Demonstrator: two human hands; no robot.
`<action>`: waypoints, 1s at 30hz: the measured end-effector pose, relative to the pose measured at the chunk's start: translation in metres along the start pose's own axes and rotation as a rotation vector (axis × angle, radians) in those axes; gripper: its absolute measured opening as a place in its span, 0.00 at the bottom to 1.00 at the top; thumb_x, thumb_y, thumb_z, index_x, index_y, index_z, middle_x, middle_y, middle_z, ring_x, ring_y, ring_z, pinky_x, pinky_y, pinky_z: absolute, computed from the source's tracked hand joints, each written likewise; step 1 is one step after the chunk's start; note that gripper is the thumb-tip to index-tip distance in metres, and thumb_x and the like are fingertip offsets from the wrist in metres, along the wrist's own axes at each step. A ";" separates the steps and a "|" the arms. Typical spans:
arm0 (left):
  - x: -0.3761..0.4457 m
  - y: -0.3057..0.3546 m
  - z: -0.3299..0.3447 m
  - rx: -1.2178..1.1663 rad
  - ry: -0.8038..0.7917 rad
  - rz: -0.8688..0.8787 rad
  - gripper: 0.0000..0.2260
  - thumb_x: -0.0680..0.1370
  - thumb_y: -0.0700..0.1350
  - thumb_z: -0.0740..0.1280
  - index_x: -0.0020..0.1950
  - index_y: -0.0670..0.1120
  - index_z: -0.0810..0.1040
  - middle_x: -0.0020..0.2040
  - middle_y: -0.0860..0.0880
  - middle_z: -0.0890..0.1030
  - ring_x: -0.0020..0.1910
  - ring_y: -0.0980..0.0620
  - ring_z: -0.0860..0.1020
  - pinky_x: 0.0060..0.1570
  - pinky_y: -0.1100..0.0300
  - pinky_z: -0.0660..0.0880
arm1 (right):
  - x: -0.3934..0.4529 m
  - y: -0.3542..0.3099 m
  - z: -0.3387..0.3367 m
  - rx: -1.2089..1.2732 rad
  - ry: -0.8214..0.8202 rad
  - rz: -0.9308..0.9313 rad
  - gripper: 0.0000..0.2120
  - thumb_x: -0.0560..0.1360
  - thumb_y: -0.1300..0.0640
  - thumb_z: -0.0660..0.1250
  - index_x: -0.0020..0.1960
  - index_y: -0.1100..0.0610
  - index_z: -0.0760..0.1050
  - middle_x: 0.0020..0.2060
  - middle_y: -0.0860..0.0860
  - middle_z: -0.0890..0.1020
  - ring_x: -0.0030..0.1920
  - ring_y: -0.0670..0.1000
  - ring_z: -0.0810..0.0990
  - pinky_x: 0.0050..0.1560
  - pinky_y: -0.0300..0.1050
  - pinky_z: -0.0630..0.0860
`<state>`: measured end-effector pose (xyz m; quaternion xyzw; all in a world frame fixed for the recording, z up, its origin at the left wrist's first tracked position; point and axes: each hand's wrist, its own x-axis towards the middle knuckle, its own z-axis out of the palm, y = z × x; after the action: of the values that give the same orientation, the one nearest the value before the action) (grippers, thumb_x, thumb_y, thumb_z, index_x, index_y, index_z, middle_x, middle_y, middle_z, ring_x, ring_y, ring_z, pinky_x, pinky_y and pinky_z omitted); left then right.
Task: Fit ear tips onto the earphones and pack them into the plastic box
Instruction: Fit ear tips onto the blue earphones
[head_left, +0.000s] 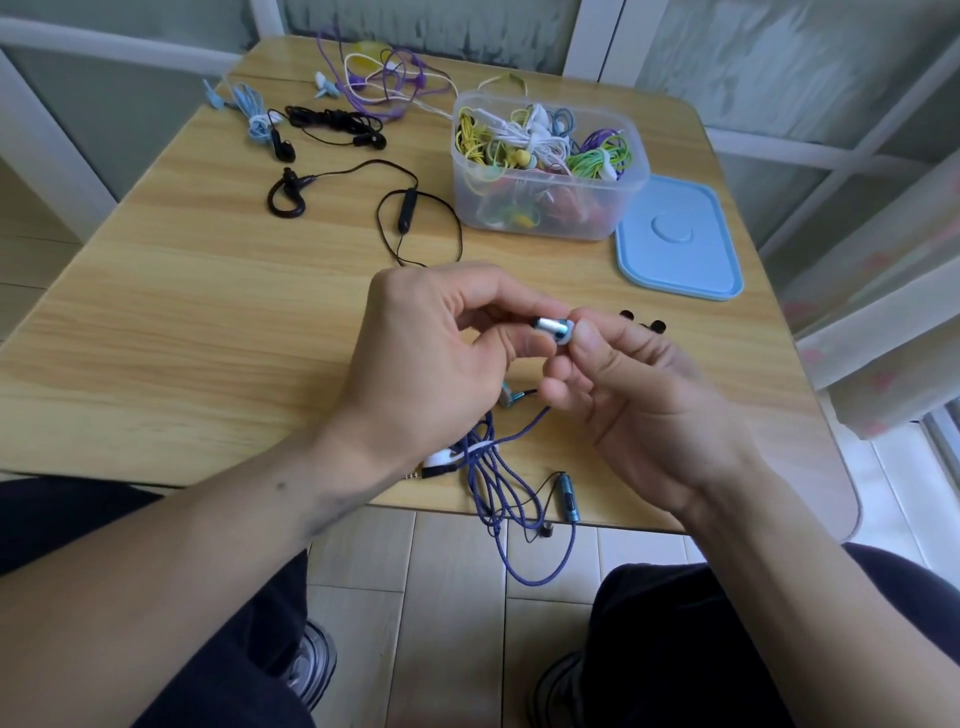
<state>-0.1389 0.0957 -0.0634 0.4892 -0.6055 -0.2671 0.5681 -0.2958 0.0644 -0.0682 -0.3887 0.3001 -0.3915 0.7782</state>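
Above a wooden table, the left hand is pinching a silver earbud while the right hand is pressing a pale tip onto it. The box is sitting open behind, well apart. The small tip could slip from the fingertips or seat crookedly; the dangling cord could snag.

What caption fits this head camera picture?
Two hands press a white ear tip onto a blue earbud.

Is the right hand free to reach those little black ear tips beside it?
Probably not yet: the right hand is pinching a white ear tip. The black ear tips lie uncovered just beyond it.
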 end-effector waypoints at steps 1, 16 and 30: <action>0.000 -0.001 0.000 0.034 0.005 0.045 0.09 0.70 0.29 0.73 0.45 0.41 0.84 0.40 0.50 0.84 0.38 0.57 0.83 0.39 0.65 0.78 | -0.001 0.000 0.001 0.034 0.010 0.046 0.08 0.69 0.62 0.67 0.45 0.62 0.82 0.30 0.52 0.80 0.30 0.44 0.80 0.35 0.36 0.80; 0.005 -0.003 -0.001 -0.245 -0.078 -0.297 0.06 0.70 0.35 0.73 0.45 0.44 0.83 0.34 0.47 0.83 0.28 0.50 0.79 0.31 0.60 0.79 | 0.000 -0.008 -0.015 -0.875 0.034 -0.689 0.08 0.74 0.67 0.73 0.50 0.56 0.82 0.40 0.52 0.85 0.39 0.51 0.85 0.42 0.44 0.81; 0.002 -0.007 0.004 -0.114 0.033 -0.183 0.09 0.69 0.30 0.75 0.45 0.42 0.84 0.37 0.47 0.84 0.32 0.53 0.82 0.33 0.58 0.80 | 0.003 -0.001 -0.003 -0.605 0.145 -0.398 0.03 0.75 0.64 0.71 0.48 0.61 0.83 0.34 0.54 0.85 0.33 0.51 0.84 0.39 0.42 0.80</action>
<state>-0.1402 0.0903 -0.0694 0.5137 -0.5328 -0.3438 0.5780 -0.2969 0.0606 -0.0689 -0.6232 0.3749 -0.4555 0.5134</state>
